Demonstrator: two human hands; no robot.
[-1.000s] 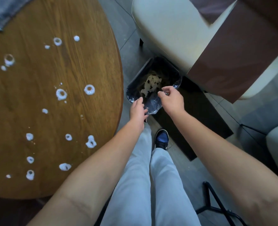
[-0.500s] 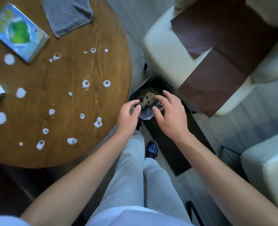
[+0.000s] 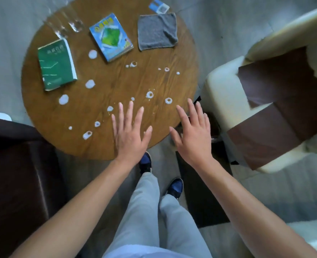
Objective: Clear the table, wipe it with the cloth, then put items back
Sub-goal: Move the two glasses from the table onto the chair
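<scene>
- The left hand (image 3: 128,134) is spread flat with fingers wide, its grip empty, over the near edge of the round wooden desk (image 3: 105,146).
- The right hand (image 3: 193,135) is likewise wide and empty, over the desk's near right rim; whether either hand touches the wood cannot be told.
- White foamy spots (image 3: 149,94) dot the desk ahead of the fingertips.
- The grey cloth (image 3: 157,32) lies flat at the far right, untouched.
- A blue book (image 3: 110,37) and a green book (image 3: 56,64) lie farther left.
- Clear glassware (image 3: 68,25) at the far edge is smeared by blur.
- A blue-and-white item (image 3: 158,6) behind the cloth is cut off.
- A dark shape (image 3: 212,125) under the right hand is mostly hidden.
</scene>
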